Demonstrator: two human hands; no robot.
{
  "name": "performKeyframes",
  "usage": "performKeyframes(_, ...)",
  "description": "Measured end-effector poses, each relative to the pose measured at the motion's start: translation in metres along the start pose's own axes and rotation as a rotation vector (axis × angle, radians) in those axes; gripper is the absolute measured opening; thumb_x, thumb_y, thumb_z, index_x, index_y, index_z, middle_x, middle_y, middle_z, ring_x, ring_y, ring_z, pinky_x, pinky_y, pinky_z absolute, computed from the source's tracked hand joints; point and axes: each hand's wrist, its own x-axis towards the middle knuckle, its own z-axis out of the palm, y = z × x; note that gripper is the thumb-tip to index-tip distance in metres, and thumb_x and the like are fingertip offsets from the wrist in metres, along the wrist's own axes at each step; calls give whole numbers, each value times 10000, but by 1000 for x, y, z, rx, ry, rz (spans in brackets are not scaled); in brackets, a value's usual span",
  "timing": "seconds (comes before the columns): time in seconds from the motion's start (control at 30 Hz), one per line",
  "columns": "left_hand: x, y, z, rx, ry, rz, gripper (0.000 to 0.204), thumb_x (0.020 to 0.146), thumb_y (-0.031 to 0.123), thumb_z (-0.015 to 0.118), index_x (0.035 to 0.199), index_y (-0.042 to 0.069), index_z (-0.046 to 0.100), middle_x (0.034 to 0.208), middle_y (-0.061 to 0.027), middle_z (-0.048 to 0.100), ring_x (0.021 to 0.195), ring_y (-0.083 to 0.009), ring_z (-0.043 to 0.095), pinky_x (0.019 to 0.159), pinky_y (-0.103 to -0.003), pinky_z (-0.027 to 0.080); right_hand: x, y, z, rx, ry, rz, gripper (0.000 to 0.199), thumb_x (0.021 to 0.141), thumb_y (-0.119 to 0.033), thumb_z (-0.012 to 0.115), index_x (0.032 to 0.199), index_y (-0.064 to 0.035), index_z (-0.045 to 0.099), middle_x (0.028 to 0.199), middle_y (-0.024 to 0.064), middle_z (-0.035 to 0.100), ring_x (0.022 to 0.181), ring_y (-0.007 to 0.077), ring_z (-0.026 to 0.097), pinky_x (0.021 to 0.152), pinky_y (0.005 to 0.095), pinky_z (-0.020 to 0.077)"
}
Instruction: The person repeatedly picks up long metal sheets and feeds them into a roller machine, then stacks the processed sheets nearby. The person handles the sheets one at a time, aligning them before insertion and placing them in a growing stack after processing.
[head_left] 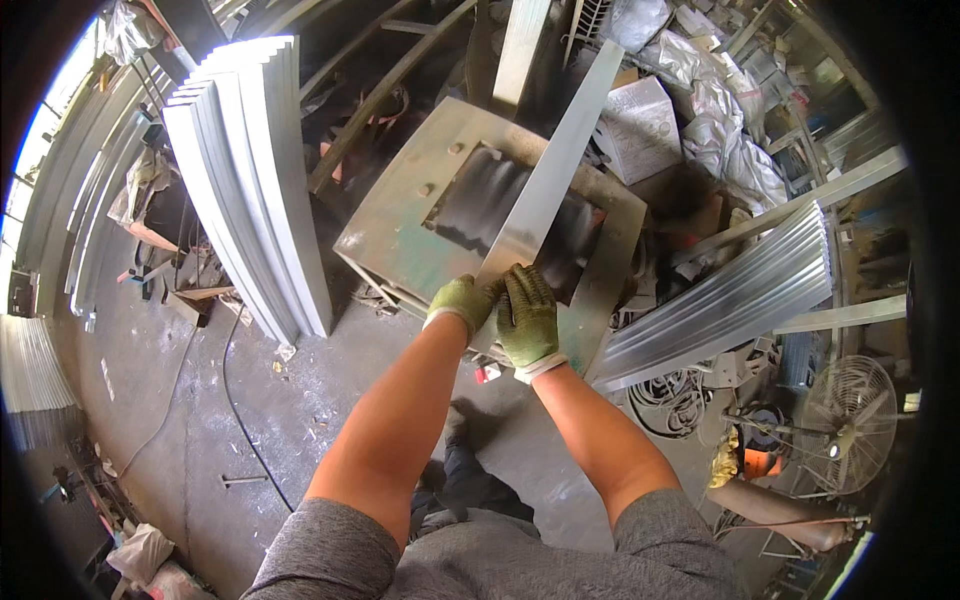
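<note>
A long, flat silvery metal bar [568, 150] runs away from me over a dusty box-shaped machine [400, 215]. It crosses the machine's opening, where dark rollers [490, 190] show. My left hand [462, 302], in a green-and-white work glove, is closed around the left edge of the bar's near end. Beside it, my right hand [528, 315] in a matching glove lies on the bar, fingers stretched forward and together. Its thumb is hidden.
A tall stack of pale metal profiles [250, 180] stands at left, another stack [720, 300] slants at right. A fan [848, 425] and coiled cable [668, 400] are at lower right. A dark cable [232, 390] crosses the floor. Crumpled plastic sacks [715, 125] lie beyond the machine.
</note>
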Motion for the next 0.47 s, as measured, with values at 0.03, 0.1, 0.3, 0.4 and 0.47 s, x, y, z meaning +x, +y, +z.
performKeyframes(0.03,12,9,-3,-15,-7,20,760,1005,664,596,1358,-1,701,1360,-277,714,1293,-434,673,1077,-488,538,5,6,0,-42,-19,18,382,1006,-164,654,1339,21,693,1431,234,670,1348,433,610,1192,532,447)
performKeyframes(0.1,26,22,-5,-49,-2,38,814,975,696,620,1377,-7,703,1386,-279,703,1322,-435,660,1099,-493,528,15,20,1,-75,-25,22,417,994,-178,652,1365,11,681,1448,231,664,1362,424,602,1201,531,432)
performKeyframes(0.3,45,51,-5,-95,-2,-51,847,952,735,638,1365,1,725,1387,-287,699,1325,-446,656,1100,-491,525,48,50,-4,-37,0,35,340,971,-173,660,1255,1,725,1325,212,728,1260,416,654,1126,525,478)
performKeyframes(0.4,29,35,-2,-19,20,55,854,974,738,604,1404,7,705,1389,-286,699,1327,-438,657,1126,-496,505,57,50,-13,11,38,14,255,959,-134,674,1171,-13,748,1228,208,757,1170,404,693,1065,520,506)
performKeyframes(0.47,10,22,-9,20,-113,34,919,980,837,505,1593,153,550,1643,-293,472,1451,-427,554,1214,-461,435,63,46,-15,25,40,21,245,958,-128,675,1164,-17,749,1221,208,758,1164,399,696,1061,518,507)
